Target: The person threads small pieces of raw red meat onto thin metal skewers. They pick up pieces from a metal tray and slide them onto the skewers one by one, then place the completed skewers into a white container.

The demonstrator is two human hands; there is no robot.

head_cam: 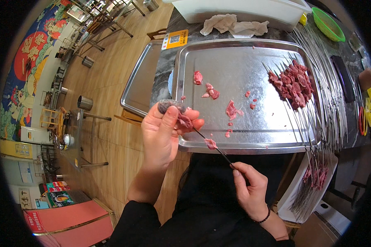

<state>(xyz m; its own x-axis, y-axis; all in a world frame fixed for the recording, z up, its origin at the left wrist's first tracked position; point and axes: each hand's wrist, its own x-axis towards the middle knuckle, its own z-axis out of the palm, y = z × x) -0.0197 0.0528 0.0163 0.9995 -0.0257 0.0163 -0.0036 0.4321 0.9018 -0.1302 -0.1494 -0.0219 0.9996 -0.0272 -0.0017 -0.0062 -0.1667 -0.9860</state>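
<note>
My left hand [162,132] grips a piece of raw meat [185,120] at the upper end of a thin skewer [225,156]. A dark grey, fuzzy-looking pad [170,106] covers part of its index finger; its material is unclear. Lower on the skewer sits a smaller pinkish meat piece [210,144]. My right hand [250,188] pinches the skewer below that piece between thumb and fingers. Both hands are at the near edge of a metal tray [235,148]. Loose meat scraps [232,110] lie on it, and a pile of loaded meat skewers [293,85] rests at its right side.
Many bare metal skewers [330,92] lie right of the tray. A white plastic tub [241,10], crumpled paper [221,24] and a green basket [327,24] stand beyond. Lower right, a white container [289,203] holds more skewers. Another metal tray [139,77] is at left.
</note>
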